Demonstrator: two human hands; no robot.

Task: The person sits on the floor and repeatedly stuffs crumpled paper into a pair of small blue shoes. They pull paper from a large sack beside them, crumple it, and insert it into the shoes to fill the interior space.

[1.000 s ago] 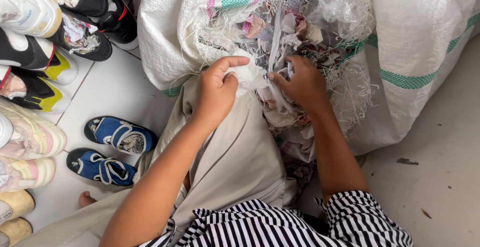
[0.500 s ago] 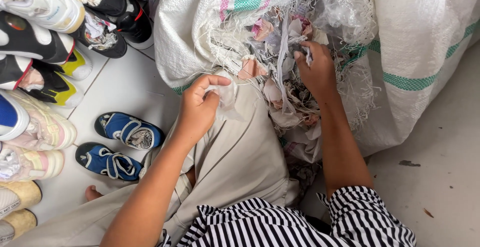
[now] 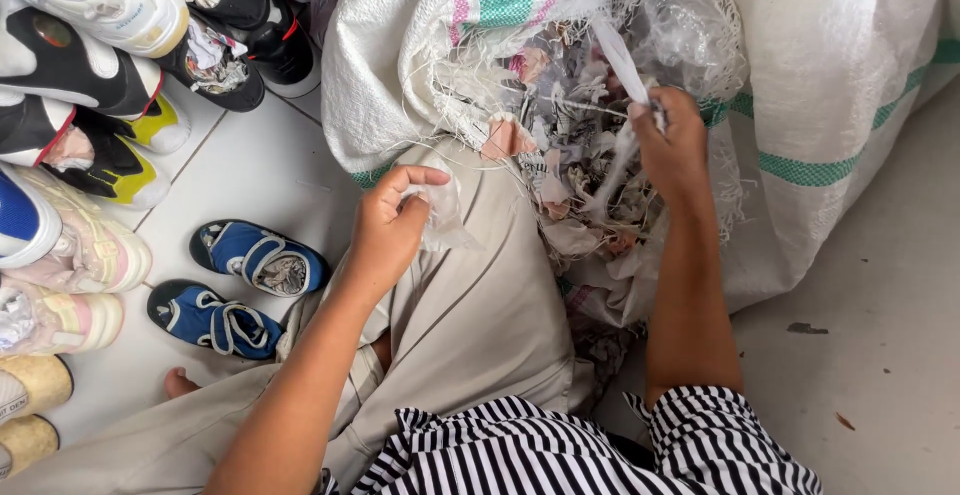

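Note:
A big white woven sack [image 3: 850, 75] with green and pink stripes lies open in front of me, its frayed mouth full of crumpled paper scraps [image 3: 570, 170]. My right hand [image 3: 672, 145] is inside the mouth, closed on a long white paper strip [image 3: 622, 60] that sticks up from it. My left hand [image 3: 388, 230] rests over my beige trouser leg [image 3: 480, 305] and pinches a small crumpled piece of thin white paper [image 3: 440, 213].
Two small blue sandals [image 3: 258, 257] lie on the white tiled floor at my left. A pile of sneakers [image 3: 90, 75], some stuffed with paper, fills the left edge. Grey concrete floor [image 3: 880, 355] lies to the right.
My left hand has drawn back from the sack's mouth toward my knee with a paper piece. My right hand has shifted deeper and to the right inside the sack, lifting a white strip.

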